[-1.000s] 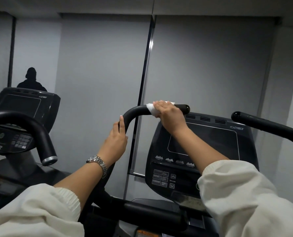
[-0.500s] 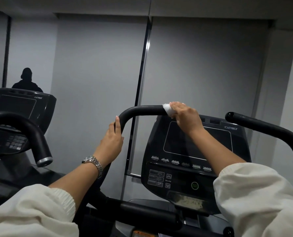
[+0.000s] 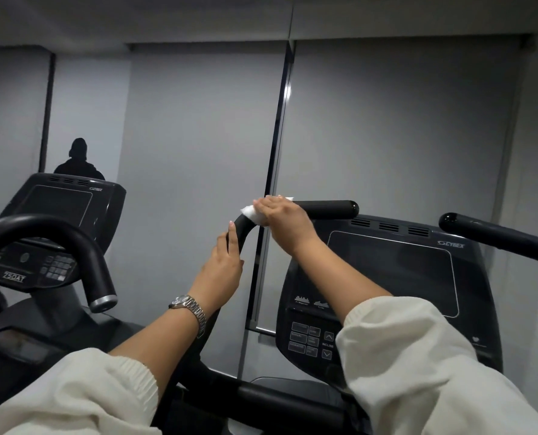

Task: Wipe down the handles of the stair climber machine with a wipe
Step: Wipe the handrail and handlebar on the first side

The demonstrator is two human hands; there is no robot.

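- Clearly, the right hand [image 3: 282, 215] is clamping the wipe [image 3: 251, 212] around the left handle [image 3: 324, 209] at its bend, for full contact.
- Left hand [image 3: 223, 267] is closing its grip on the upright below, probably for steadiness.

Both hands on the left handle [image 3: 324, 209], right hand [image 3: 285, 216] over white wipe [image 3: 250, 212].

We see the right hand [image 3: 282, 215] on the wipe [image 3: 251, 213] at the left handle's [image 3: 324, 208] bend | left hand [image 3: 223, 268] on that handle just below | console [image 3: 387, 277] behind, right of both | right handle [image 3: 497, 235] at the console's right edge | second machine [image 3: 57, 233] far left
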